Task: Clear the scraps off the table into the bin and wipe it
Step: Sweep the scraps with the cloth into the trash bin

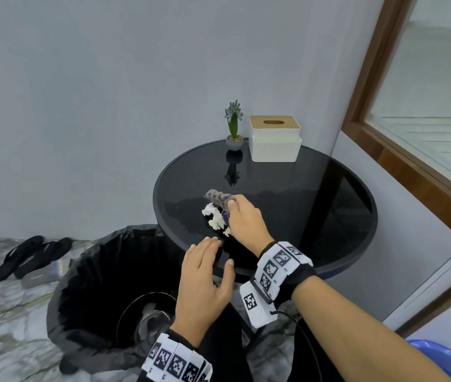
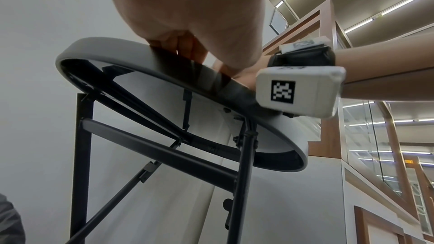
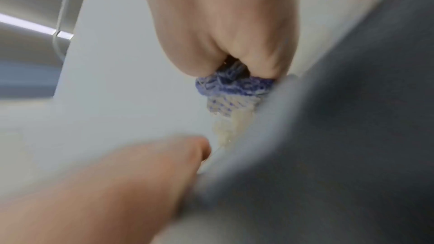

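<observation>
Right wrist view is motion-blurred; the cloth (image 3: 232, 88) is half buried in the right hand (image 3: 225, 25), its grip unclear, and scraps (image 3: 226, 129) smear into the surface (image 3: 352, 118) edge

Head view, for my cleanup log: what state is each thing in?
Scraps: on the table, beside the cloth.
Cloth: bunched in the right hand.
Left hand: open at the table's edge.
Bin: open, black liner, beside the table.
Tissue box: lid on.
Plant: upright.

white scraps (image 1: 214, 218): on black round table (image 1: 301, 194), near edge | cloth (image 1: 218, 199): beside scraps | black-lined bin (image 1: 103, 285): below
</observation>
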Demonstrator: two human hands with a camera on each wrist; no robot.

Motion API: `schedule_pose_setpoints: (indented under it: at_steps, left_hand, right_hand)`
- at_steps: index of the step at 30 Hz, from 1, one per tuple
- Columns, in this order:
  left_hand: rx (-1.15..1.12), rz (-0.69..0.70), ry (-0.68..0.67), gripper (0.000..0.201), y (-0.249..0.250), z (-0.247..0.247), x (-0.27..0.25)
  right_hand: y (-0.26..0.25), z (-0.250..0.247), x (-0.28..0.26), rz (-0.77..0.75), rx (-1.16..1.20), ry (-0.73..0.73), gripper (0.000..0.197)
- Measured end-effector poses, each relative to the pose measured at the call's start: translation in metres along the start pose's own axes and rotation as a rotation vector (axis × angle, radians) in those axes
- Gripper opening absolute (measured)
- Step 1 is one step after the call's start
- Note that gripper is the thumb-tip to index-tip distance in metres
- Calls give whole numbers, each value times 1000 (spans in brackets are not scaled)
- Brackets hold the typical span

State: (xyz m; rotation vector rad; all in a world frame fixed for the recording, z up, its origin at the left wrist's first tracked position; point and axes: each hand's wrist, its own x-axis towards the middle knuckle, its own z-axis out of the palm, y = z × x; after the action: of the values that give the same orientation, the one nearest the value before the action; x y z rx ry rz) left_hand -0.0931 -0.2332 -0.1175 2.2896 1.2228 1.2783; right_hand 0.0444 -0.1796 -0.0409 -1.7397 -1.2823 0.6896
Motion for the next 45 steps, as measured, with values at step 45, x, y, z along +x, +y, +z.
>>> schedule_pose_setpoints:
  at_steps: [45]
  left_hand:
    - [53, -143, -178, 70, -29, -38, 13]
  right_hand:
    - [32, -30, -37, -239, -728, 90, 23]
